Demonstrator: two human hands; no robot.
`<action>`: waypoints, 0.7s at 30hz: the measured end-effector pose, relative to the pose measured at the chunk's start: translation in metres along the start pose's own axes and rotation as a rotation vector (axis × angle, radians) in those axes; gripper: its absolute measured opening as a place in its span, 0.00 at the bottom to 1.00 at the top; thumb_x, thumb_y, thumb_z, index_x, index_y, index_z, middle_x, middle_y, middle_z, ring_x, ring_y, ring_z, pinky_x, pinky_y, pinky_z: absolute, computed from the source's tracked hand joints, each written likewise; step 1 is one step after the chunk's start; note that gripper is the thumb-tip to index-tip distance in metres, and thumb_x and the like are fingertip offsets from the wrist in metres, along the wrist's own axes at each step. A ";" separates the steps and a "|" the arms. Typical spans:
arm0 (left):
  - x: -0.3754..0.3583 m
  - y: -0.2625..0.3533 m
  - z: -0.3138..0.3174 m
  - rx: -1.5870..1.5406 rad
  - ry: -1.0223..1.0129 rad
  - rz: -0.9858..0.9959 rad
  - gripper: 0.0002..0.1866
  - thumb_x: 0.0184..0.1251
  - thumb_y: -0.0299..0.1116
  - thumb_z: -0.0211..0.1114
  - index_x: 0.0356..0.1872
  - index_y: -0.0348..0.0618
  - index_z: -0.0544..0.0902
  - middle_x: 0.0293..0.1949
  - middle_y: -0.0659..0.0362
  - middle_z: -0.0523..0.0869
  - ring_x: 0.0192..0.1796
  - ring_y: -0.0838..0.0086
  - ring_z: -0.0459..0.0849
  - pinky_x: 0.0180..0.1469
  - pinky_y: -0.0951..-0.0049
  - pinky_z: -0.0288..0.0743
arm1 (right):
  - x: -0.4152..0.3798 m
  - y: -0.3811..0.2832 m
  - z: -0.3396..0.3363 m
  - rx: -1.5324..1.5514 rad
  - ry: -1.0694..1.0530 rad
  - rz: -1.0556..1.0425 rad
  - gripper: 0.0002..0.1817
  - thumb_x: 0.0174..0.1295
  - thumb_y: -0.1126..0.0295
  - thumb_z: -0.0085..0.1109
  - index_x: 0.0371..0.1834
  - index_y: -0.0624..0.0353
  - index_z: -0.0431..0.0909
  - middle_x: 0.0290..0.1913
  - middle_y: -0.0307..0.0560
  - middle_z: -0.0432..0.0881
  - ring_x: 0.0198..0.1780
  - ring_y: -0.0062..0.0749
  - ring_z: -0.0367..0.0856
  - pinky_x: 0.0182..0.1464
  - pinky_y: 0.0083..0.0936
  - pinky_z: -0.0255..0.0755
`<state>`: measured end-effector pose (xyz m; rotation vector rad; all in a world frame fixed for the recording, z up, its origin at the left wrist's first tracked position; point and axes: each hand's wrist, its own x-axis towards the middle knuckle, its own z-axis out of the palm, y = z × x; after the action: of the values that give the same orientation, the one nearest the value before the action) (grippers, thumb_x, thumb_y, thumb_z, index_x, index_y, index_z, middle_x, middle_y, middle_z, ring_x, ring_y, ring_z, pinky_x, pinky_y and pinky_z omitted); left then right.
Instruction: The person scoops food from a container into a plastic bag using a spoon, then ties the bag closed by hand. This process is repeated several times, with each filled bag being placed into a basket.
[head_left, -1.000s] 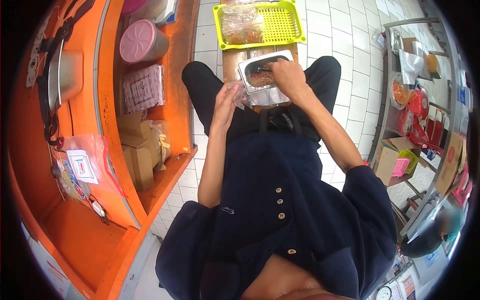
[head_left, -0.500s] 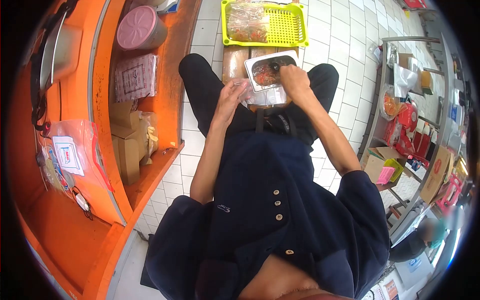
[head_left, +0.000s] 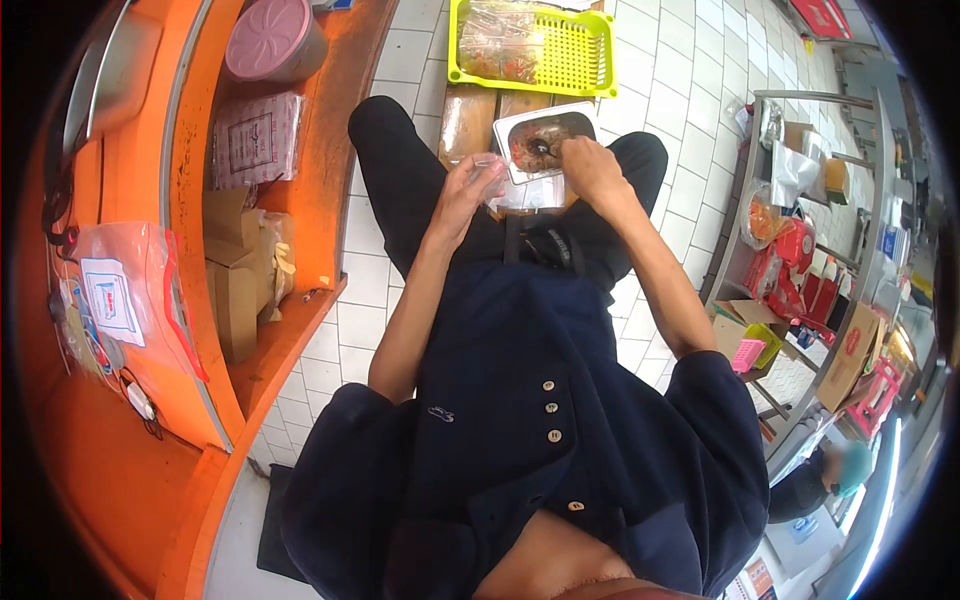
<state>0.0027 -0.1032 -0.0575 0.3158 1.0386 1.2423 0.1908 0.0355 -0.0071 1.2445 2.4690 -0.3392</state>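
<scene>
My left hand (head_left: 460, 203) is closed on a small clear plastic bag (head_left: 488, 170), beside the left wall of a metal container (head_left: 503, 138). My right hand (head_left: 594, 174) grips a spoon (head_left: 541, 146) whose dark head dips into the container. Reddish, shredded-looking food (head_left: 524, 153) lies inside. My fingers hide most of the spoon's handle. Just below the container, between my thighs, lie clear plastic bags (head_left: 540, 194). Behind the container stands a yellow-green basket (head_left: 582, 88) with several filled clear bags (head_left: 497, 48) in its left half.
The container stands on a wooden bench (head_left: 464, 120). An orange shelf (head_left: 335, 130) on the left holds a pink-lidded tub (head_left: 268, 42), packaged bags (head_left: 258, 138) and cardboard boxes (head_left: 232, 280). On the right, a metal rack (head_left: 815, 98) carries assorted goods. A person (head_left: 812, 485) is at the lower right.
The spoon head has moved down and left within the container, with my right hand lower. My left hand still holds the bag. The whole view has shifted slightly.
</scene>
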 end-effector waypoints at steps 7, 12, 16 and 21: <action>0.002 -0.004 -0.004 -0.020 -0.033 0.011 0.17 0.78 0.39 0.66 0.57 0.38 0.79 0.52 0.56 0.85 0.55 0.75 0.84 0.55 0.71 0.81 | 0.004 0.007 -0.018 -0.084 0.008 0.106 0.08 0.64 0.78 0.55 0.36 0.67 0.85 0.40 0.67 0.86 0.45 0.58 0.89 0.45 0.47 0.86; 0.002 -0.003 0.003 -0.033 0.001 0.021 0.18 0.77 0.39 0.66 0.58 0.37 0.79 0.53 0.55 0.83 0.56 0.75 0.83 0.58 0.70 0.82 | 0.017 0.014 -0.007 0.123 -0.224 -0.023 0.12 0.62 0.78 0.55 0.42 0.66 0.88 0.39 0.69 0.88 0.44 0.61 0.89 0.51 0.48 0.84; 0.001 0.002 0.003 -0.008 0.006 0.023 0.18 0.77 0.38 0.66 0.58 0.37 0.79 0.53 0.56 0.83 0.56 0.75 0.82 0.57 0.71 0.82 | 0.012 0.019 -0.013 0.236 -0.220 -0.009 0.17 0.62 0.77 0.55 0.49 0.56 0.90 0.41 0.66 0.88 0.44 0.60 0.89 0.53 0.47 0.82; 0.001 0.004 0.002 -0.001 -0.007 0.032 0.18 0.78 0.39 0.66 0.58 0.37 0.80 0.53 0.57 0.83 0.56 0.76 0.82 0.55 0.71 0.82 | -0.003 -0.004 -0.023 0.152 -0.125 0.064 0.14 0.63 0.76 0.56 0.47 0.57 0.90 0.39 0.65 0.88 0.43 0.60 0.89 0.49 0.48 0.83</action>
<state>0.0021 -0.1002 -0.0540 0.3368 1.0308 1.2701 0.1842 0.0390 0.0151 1.3159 2.3286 -0.5793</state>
